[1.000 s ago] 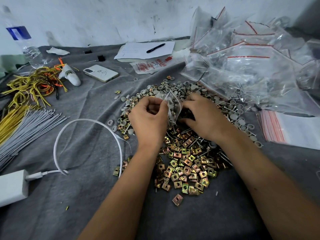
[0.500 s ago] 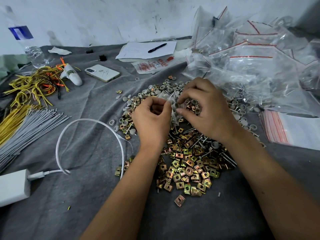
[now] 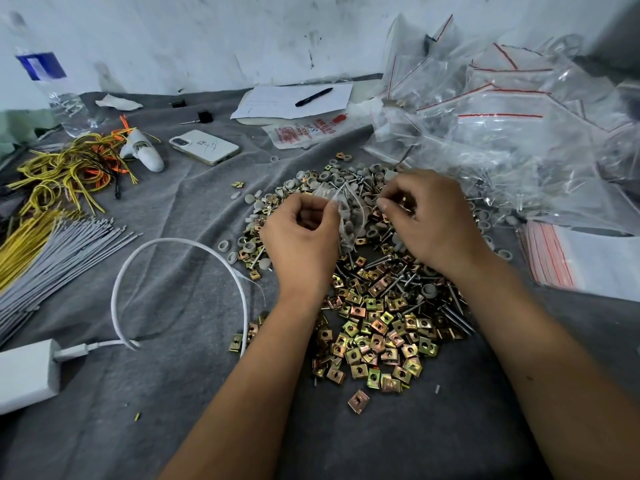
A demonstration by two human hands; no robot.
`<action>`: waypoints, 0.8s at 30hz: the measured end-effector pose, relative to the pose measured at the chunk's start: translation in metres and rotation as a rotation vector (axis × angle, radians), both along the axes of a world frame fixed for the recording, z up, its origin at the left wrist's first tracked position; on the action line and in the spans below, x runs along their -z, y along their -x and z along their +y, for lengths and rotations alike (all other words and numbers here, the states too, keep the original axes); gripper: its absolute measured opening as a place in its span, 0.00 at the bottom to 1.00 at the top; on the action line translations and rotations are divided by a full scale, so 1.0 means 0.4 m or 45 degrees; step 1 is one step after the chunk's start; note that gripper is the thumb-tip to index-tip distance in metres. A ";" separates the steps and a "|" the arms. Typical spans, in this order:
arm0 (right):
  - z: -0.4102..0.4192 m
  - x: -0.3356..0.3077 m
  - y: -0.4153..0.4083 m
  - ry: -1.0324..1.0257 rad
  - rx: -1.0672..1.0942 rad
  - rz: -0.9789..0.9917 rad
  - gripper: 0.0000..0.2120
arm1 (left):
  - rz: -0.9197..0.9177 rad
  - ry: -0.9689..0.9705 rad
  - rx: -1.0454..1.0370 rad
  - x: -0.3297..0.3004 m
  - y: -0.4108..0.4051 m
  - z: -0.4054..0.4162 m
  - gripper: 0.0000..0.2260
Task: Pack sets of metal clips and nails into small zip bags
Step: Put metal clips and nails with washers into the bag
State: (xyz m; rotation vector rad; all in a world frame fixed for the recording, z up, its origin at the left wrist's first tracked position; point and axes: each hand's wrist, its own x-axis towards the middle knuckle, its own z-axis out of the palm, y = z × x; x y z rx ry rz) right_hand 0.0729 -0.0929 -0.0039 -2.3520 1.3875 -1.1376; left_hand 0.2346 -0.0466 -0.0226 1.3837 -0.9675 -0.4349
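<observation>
Metal clips heaped on grey surface, nearest, below both wrists. Left hand: grip clamped on small zip bag, fingers curled round its left edge; bag hangs just right of grip, above pile. Right hand: fingers curled, pinching small piece beside bag mouth; piece unclear. Nails between hands. Beyond right grip: filled bags.

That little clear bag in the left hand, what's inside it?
The small bag, pinched by the left hand, shows grey caps and thin metal pins through the plastic. The fingers cover its left edge, so a count isn't possible.
</observation>
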 end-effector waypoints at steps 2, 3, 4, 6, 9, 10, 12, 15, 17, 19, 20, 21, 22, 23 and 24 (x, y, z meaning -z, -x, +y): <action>-0.003 0.009 0.002 -0.123 -0.027 0.192 0.08 | 0.005 0.003 0.000 0.000 0.000 -0.001 0.08; -0.003 0.014 0.001 -0.162 -0.041 0.288 0.10 | 0.005 0.006 0.001 0.001 -0.001 -0.001 0.08; -0.003 0.017 0.001 -0.182 -0.049 0.356 0.12 | 0.004 0.009 0.001 0.001 -0.001 -0.002 0.08; -0.001 0.017 0.000 -0.189 -0.049 0.390 0.12 | 0.001 0.013 0.005 0.003 -0.003 -0.002 0.08; -0.001 0.014 0.000 -0.187 -0.048 0.374 0.10 | 0.001 0.018 0.003 0.002 -0.002 -0.001 0.08; 0.000 0.014 -0.001 -0.193 -0.043 0.369 0.10 | 0.006 0.019 0.002 0.002 -0.002 -0.001 0.08; -0.001 0.013 -0.004 -0.203 -0.023 0.314 0.08 | 0.017 0.024 0.003 0.001 -0.002 -0.002 0.09; 0.001 0.002 -0.006 -0.166 0.014 0.132 0.08 | 0.019 0.023 0.007 0.001 -0.001 -0.001 0.09; 0.006 -0.009 -0.007 -0.091 -0.001 -0.020 0.07 | 0.004 0.013 0.016 0.002 -0.002 -0.001 0.08; 0.016 -0.019 -0.010 0.035 -0.083 -0.115 0.07 | -0.020 -0.004 0.023 0.004 -0.003 -0.002 0.06; 0.020 -0.021 -0.013 0.083 -0.138 -0.127 0.08 | -0.030 -0.009 0.027 0.004 -0.003 -0.002 0.06; 0.024 -0.021 -0.016 0.110 -0.188 -0.115 0.08 | -0.035 -0.012 0.033 0.005 -0.002 -0.002 0.05; 0.025 -0.019 -0.019 0.120 -0.222 -0.085 0.09 | -0.039 -0.013 0.039 0.006 -0.002 -0.002 0.05; 0.024 -0.016 -0.021 0.117 -0.237 -0.047 0.09 | -0.043 -0.013 0.043 0.007 -0.001 -0.002 0.05; 0.023 -0.013 -0.023 0.109 -0.237 -0.009 0.10 | -0.045 -0.012 0.044 0.007 -0.001 -0.002 0.05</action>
